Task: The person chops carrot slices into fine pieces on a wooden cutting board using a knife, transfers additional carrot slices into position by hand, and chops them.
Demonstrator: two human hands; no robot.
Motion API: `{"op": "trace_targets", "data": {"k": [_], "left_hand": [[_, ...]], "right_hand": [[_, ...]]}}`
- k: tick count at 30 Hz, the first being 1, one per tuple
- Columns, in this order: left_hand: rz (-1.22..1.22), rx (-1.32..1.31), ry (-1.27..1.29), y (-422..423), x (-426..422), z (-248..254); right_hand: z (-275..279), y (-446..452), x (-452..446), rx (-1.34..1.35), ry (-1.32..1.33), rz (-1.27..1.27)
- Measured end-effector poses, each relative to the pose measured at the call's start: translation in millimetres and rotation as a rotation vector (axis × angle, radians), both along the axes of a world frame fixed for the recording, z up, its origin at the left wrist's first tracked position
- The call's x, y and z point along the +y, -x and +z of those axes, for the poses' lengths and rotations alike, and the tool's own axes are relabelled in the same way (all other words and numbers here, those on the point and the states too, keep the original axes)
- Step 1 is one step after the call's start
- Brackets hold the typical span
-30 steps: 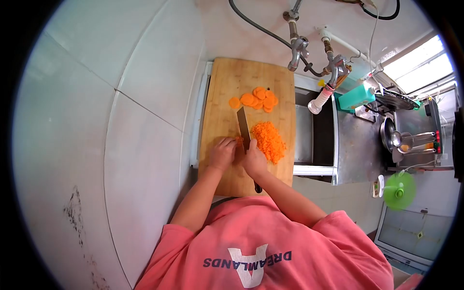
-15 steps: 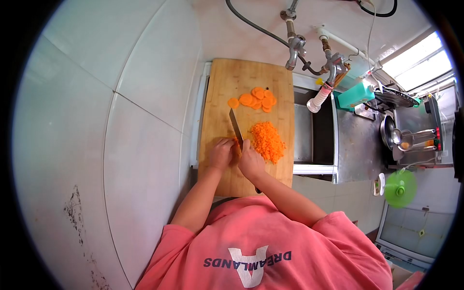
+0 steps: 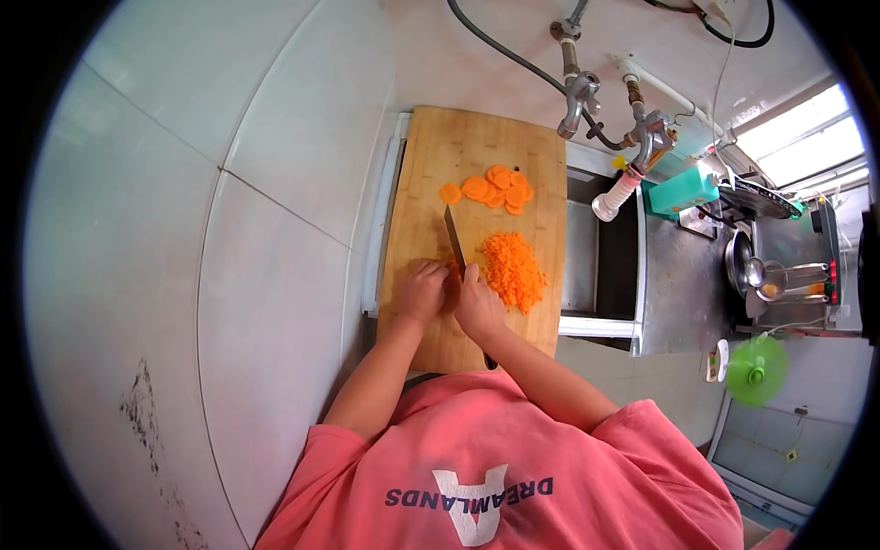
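Note:
A wooden cutting board (image 3: 449, 142) lies in front of me. My right hand (image 3: 479, 304) is closed round the handle of a kitchen knife (image 3: 456, 236), whose blade points away from me across the board. Just left of the blade, my left hand (image 3: 423, 290) has its fingers curled down on carrot (image 3: 452, 264); only a sliver of orange shows, the rest being covered by fingers and blade. Finely chopped carrot (image 3: 514, 273) is heaped to the right of the knife. Beyond the knife tip lie several round carrot slices (image 3: 500, 188), partly overlapping, with one slice (image 3: 450, 193) apart at their left.
A tiled wall (image 3: 284, 183) rises close on the left. To the right are a sink (image 3: 579, 257) and a metal counter (image 3: 678, 293) bearing a teal bottle (image 3: 683, 190) and a pan (image 3: 736, 261). Taps (image 3: 579, 96) hang from the far wall. A green fan (image 3: 757, 370) stands farther right.
The view has shifted slightly, so the board and room appear a little farther right. Both hands and the knife keep nearly the same place by the carrot.

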State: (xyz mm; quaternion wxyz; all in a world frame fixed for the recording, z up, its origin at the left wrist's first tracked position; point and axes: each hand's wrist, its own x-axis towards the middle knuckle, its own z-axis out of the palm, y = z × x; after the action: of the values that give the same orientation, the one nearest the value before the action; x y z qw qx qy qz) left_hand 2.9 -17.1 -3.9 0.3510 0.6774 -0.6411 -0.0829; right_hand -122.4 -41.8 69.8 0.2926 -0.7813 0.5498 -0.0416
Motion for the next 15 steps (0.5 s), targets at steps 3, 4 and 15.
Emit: {"op": "trace_targets", "data": {"k": [3, 4, 15], "left_hand": [[0.010, 0.007, 0.012, 1.4, 1.5, 1.6], [0.010, 0.007, 0.013, 1.2, 1.1, 2.2], [0.027, 0.122, -0.030, 4.5, -0.2, 7.8]], "right_hand": [[-5.7, -2.3, 1.6, 0.005, 0.006, 0.003], [-7.9, -2.5, 1.3, 0.017, 0.012, -0.006], [-1.8, 15.3, 5.1, -0.033, -0.008, -0.086]]}}
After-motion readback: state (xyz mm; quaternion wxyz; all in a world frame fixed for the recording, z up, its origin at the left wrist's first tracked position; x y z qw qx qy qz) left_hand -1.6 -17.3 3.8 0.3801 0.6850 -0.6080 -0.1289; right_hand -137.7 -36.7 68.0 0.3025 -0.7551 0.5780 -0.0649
